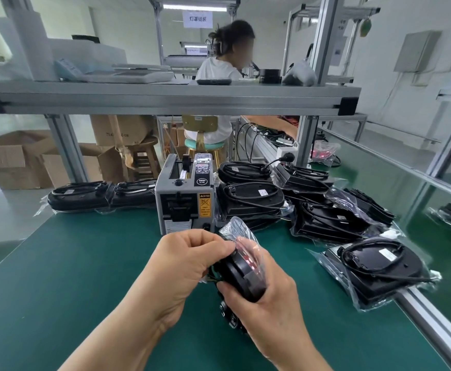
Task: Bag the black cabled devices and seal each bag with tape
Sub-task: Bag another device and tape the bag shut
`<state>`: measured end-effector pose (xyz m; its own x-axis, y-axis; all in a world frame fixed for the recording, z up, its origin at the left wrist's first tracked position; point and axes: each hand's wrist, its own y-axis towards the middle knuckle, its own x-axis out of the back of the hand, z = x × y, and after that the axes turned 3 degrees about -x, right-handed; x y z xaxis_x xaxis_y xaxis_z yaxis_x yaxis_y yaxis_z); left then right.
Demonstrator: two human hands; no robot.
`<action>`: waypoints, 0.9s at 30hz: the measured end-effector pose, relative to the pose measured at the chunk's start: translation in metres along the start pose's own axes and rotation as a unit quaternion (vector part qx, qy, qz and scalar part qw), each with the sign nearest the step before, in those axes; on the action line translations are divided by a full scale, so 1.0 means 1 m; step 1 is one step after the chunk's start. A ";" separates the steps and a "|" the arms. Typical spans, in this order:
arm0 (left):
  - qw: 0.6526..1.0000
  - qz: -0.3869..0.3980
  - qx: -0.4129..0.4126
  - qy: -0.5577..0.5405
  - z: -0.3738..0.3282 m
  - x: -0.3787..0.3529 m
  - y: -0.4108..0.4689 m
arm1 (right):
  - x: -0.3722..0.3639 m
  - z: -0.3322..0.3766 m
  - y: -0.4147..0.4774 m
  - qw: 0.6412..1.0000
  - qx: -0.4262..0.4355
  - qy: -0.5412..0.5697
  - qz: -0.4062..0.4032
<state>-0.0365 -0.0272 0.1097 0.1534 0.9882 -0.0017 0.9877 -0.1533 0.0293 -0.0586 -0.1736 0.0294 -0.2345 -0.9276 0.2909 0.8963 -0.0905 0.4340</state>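
Over the green table I hold a black cabled device (pixel 241 274) on edge, partly wrapped in a clear plastic bag (pixel 239 231). My right hand (pixel 267 303) grips the device from below and the right. My left hand (pixel 189 263) pinches the bag's edge at the device's top. Behind them stands the grey tape dispenser (pixel 185 199). Bagged black devices (pixel 379 269) lie in piles to the right, and another pair (pixel 98 196) lies left of the dispenser.
The green table (pixel 71 277) has an aluminium rail (pixel 433 325) along its right edge. A metal shelf (pixel 165 99) spans overhead. A person sits on a stool behind the bench, facing away. Cardboard boxes (pixel 18 159) stand on the floor at the left.
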 end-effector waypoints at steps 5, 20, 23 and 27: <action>0.999 -0.026 -0.020 0.002 0.005 -0.002 0.002 | -0.001 0.000 0.001 1.000 0.010 -0.004 -0.001; 0.994 -0.066 -0.056 0.073 0.014 -0.002 0.004 | -0.003 -0.002 -0.001 1.000 0.008 0.017 0.002; 0.990 -0.089 -0.063 0.094 0.016 -0.003 0.004 | -0.004 -0.003 -0.001 1.000 0.003 0.013 0.006; 0.993 -0.103 -0.035 0.047 0.020 -0.005 0.004 | -0.003 -0.004 -0.001 1.000 0.002 0.009 0.007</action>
<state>-0.0323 -0.0326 0.0895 -0.0578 0.9953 0.0780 0.9930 0.0492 0.1074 -0.0573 -0.1720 0.0248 -0.2149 -0.9350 0.2820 0.8983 -0.0760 0.4327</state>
